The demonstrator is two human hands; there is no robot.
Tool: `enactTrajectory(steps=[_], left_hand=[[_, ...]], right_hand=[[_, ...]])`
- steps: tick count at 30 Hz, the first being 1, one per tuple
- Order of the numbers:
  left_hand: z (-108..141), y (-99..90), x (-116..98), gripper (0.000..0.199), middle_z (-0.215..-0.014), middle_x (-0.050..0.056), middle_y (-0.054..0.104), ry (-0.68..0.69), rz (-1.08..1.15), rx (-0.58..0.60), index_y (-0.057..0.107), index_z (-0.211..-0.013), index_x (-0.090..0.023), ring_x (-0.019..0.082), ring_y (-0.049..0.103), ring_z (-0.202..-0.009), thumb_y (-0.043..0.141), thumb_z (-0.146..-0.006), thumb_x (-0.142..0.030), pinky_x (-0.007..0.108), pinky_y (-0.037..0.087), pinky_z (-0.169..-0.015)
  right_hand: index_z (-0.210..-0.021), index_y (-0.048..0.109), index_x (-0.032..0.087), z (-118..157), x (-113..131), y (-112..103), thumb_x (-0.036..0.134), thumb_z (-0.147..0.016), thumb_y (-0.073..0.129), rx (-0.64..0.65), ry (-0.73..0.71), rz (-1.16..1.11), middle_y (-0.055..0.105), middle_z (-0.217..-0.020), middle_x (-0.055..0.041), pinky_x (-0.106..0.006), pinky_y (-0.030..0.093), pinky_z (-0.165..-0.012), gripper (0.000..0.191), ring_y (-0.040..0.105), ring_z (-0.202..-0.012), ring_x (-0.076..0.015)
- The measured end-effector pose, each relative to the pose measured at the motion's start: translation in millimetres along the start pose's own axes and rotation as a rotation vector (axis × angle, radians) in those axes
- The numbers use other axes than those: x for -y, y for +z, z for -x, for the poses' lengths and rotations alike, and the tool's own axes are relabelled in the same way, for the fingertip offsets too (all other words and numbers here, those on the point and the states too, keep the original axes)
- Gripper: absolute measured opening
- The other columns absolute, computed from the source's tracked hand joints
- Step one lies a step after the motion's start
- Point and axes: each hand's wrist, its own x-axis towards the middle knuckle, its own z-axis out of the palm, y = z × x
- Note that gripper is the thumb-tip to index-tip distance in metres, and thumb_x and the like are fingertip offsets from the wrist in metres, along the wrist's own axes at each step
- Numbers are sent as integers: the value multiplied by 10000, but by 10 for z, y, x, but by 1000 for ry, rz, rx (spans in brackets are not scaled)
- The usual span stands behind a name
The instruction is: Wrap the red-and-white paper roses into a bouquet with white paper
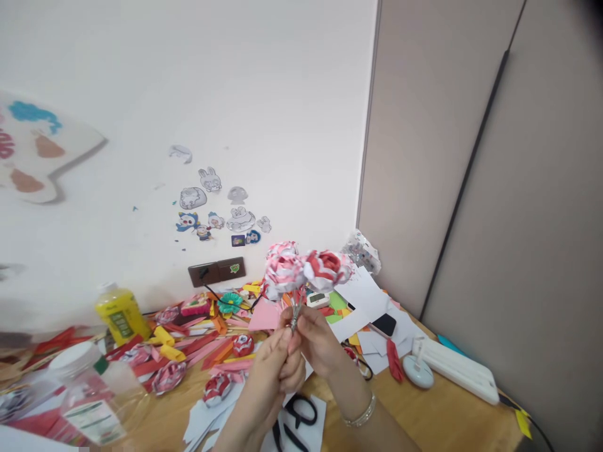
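Several paper roses, pink-and-white and red-and-white, form a bunch held upright above the desk's middle. Their thin stems come together in silvery wire. My left hand is closed around the lower stems. Just above and to the right, my right hand pinches the stems near the wire, its fingers touching the bunch. A bracelet circles the right wrist. Beneath the hands, black-handled scissors lie on white paper.
A yellow bottle and a clear jar stand at left among paper strips and loose roses. White sheets, a phone and a white lamp are at right. Behind are a wall with stickers and grey panels.
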Motion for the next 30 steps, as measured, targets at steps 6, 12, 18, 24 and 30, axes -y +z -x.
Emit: enactTrajectory(steps=[6, 12, 18, 24, 30], left_hand=[[-81, -54, 21, 372, -396, -124, 232, 53, -274, -105, 388, -604, -221, 51, 163, -321, 459, -789, -536, 184, 186, -348], [-138, -103, 121, 312, -562, -16, 474, 342, -962, -520, 467, -615, -213, 151, 435, -546, 424, -796, -464, 263, 307, -522], [-150, -93, 95, 440, -453, -133, 182, 99, -292, -313, 364, -593, -219, 43, 116, -387, 551, -688, -605, 179, 123, -381], [-57, -67, -21, 321, -438, -139, 168, 26, 94, 3, 394, -620, -199, 18, 72, -347, 564, -790, -412, 142, 128, -338], [7, -76, -59, 253, -434, -138, 161, -48, 268, 143, 424, -627, -189, 14, 55, -334, 556, -812, -300, 133, 156, -324]], right_hand=[[-646, 644, 166, -14, 91, 7, 362, -702, 675, -79, -36, 227, 518, -560, 36, -217, 368, -572, 206, 450, -550, -97], [-574, 586, 164, -61, 55, 19, 327, -703, 651, -272, -139, 552, 502, -580, 26, -232, 376, -569, 219, 458, -588, -118], [-758, 683, 190, -19, 37, -5, 345, -825, 519, -52, -147, 519, 605, -746, -13, -277, 436, -751, 236, 546, -723, -150], [-801, 692, 205, -15, 92, -13, 315, -839, 513, -28, -213, 596, 616, -768, -14, -279, 432, -780, 214, 561, -761, -154], [-680, 639, 184, 13, 255, 66, 293, -809, 550, -8, -279, 775, 591, -694, -14, -269, 427, -711, 191, 550, -729, -164]])
